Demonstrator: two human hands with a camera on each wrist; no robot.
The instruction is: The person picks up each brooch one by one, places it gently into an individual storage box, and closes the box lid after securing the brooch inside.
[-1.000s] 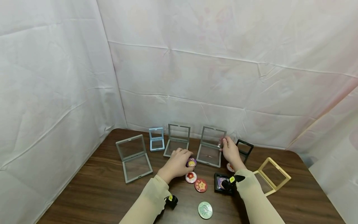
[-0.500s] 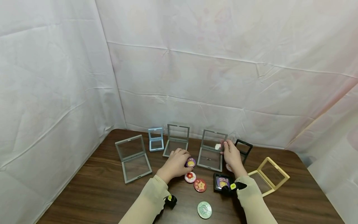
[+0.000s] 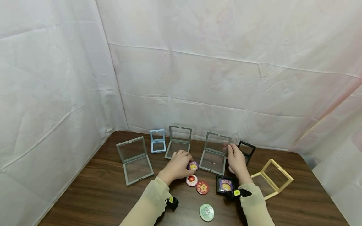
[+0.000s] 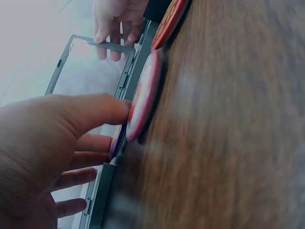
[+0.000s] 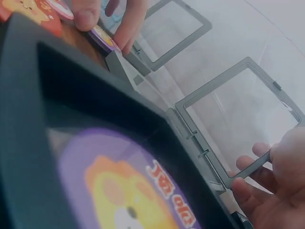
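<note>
My left hand [image 3: 176, 165] pinches a purple button badge [image 3: 193, 165] with a yellow character on it, thumb and fingers at its edges, low over the wooden table. In the left wrist view a white-and-pink badge [image 4: 145, 98] lies right beside the thumb. My right hand [image 3: 237, 160] grips the side of the raised lid of a grey display frame [image 3: 215, 152], its thumb and fingers on either side of the rim in the right wrist view. That frame stands open like a book, with a see-through film in each half.
Nearer me lie a red star badge [image 3: 202, 187], a green badge [image 3: 206, 212] and a black frame [image 3: 217, 185] holding a purple badge. Other open frames stand around: grey [image 3: 135, 158], blue [image 3: 158, 141], black [image 3: 247, 144] and yellow [image 3: 269, 181]. A badge [image 3: 231, 169] is partly hidden by my right wrist.
My right hand has moved slightly toward me and right, and the grey display frame has shifted with it. The left hand keeps its place at the purple badge.
</note>
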